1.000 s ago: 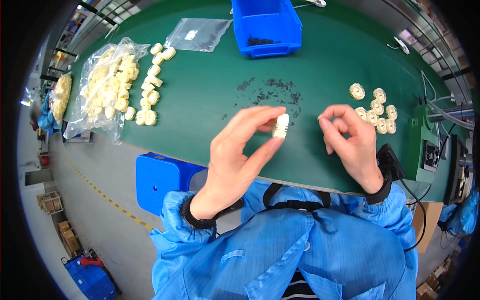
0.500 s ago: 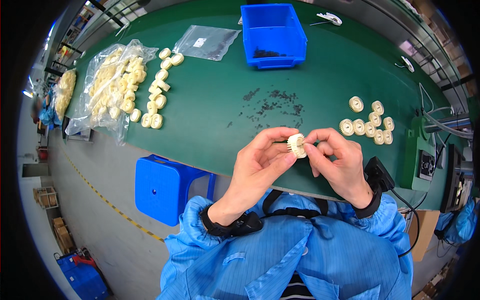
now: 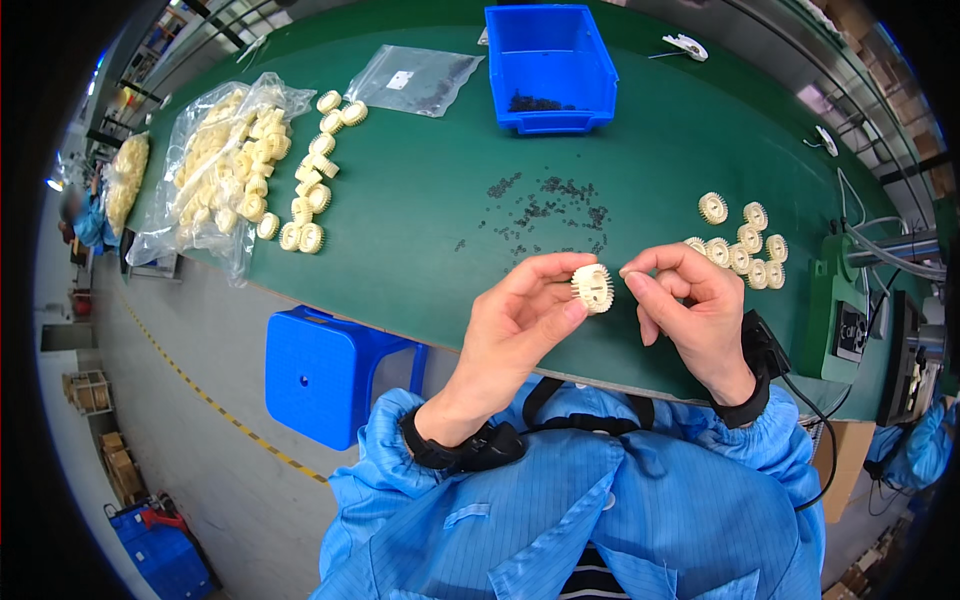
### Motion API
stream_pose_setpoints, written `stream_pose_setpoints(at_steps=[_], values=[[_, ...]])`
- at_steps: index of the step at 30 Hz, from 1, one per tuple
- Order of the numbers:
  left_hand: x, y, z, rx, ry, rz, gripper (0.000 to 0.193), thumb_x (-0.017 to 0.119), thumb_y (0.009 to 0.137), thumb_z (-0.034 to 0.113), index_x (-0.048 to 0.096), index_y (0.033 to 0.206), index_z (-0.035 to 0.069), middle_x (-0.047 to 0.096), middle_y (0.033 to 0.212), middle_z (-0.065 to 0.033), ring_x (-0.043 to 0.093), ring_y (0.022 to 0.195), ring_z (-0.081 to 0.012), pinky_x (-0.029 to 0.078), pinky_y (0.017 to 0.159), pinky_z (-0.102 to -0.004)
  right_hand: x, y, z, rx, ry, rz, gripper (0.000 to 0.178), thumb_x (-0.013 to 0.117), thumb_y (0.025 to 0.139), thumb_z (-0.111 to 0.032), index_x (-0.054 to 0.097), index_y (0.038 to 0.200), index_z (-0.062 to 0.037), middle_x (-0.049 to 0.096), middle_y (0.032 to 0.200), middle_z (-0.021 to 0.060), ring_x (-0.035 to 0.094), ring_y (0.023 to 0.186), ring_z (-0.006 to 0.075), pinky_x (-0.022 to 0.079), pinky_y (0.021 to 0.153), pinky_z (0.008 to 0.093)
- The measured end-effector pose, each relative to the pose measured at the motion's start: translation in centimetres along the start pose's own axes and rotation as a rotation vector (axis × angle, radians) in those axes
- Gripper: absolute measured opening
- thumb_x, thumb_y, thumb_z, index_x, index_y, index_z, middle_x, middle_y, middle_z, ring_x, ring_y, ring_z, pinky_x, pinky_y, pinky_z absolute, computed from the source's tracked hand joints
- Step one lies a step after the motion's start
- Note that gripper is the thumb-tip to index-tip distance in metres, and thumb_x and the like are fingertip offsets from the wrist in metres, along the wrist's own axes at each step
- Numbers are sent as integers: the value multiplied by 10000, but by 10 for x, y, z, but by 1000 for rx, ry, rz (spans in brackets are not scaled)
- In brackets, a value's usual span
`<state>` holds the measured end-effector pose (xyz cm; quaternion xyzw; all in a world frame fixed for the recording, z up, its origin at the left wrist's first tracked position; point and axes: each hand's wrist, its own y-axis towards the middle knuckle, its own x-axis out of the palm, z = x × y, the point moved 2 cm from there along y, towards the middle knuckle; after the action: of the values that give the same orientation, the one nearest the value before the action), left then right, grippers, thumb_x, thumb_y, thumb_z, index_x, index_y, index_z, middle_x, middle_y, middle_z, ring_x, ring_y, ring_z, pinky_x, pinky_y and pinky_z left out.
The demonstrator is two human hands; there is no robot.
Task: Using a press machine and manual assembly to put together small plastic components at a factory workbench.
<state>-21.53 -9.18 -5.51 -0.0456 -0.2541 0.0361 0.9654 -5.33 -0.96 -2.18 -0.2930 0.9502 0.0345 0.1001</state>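
My left hand (image 3: 520, 318) grips a cream plastic gear wheel (image 3: 594, 289) between thumb and fingers, its slotted face turned to the right. Just right of it, my right hand (image 3: 697, 308) is apart from the gear, thumb and forefinger drawn together in a pinch. Whatever is between those fingertips, if anything, is too small to make out. Beyond both hands, many tiny black parts (image 3: 540, 210) lie scattered on the green table. Farther right rests a group of similar cream gears (image 3: 750, 237).
A blue bin (image 3: 553, 121) with black parts stands at the back, beside a clear flat bag (image 3: 415, 80). At left lie a plastic bag of gears (image 3: 215, 160) and a row of loose gears (image 3: 311, 205). Right stands a green machine (image 3: 822, 310); a blue stool (image 3: 312, 380) is below the table.
My right hand has drawn away from the gear to the right, its fingers still pinched. My left hand keeps hold of the gear, whose face is now turned more into view.
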Motion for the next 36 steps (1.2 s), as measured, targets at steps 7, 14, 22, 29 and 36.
stream_pose_setpoints(at_steps=[7,14,22,29,36], values=[[6,6,28,612,1228,19,400,659,745,-42,595,1139,-47,599,1076,-151,610,946,-265,488,848,-318,-19,3,12,-75,-472,148,83,661,846,-76,671,919,-38,527,494,23,514,437,75,363,434,234],[0,13,38,670,1486,-167,442,683,700,-26,613,1135,17,586,1052,-98,583,930,-266,488,779,-360,-6,8,11,-363,-752,59,67,691,777,-89,663,836,-76,606,583,91,621,536,243,466,474,350],[-16,3,47,419,955,131,378,649,790,-67,616,1161,1,610,1132,-111,609,982,-183,487,862,-290,11,14,19,-508,-759,-2,78,691,759,-89,640,814,-68,587,571,75,616,538,239,472,478,347],[-25,-13,25,244,537,159,370,649,847,-12,571,1209,-16,633,1089,-111,619,994,-166,496,855,-271,23,20,7,-746,-1118,-171,95,612,663,-58,554,738,-54,502,517,40,570,521,189,482,535,315],[-19,-14,10,64,76,97,369,606,905,45,496,1246,-42,600,1202,-137,592,1054,-162,472,934,-303,25,21,7,-723,-1273,-213,108,624,700,-40,548,778,-41,546,550,51,600,543,192,469,519,307]])
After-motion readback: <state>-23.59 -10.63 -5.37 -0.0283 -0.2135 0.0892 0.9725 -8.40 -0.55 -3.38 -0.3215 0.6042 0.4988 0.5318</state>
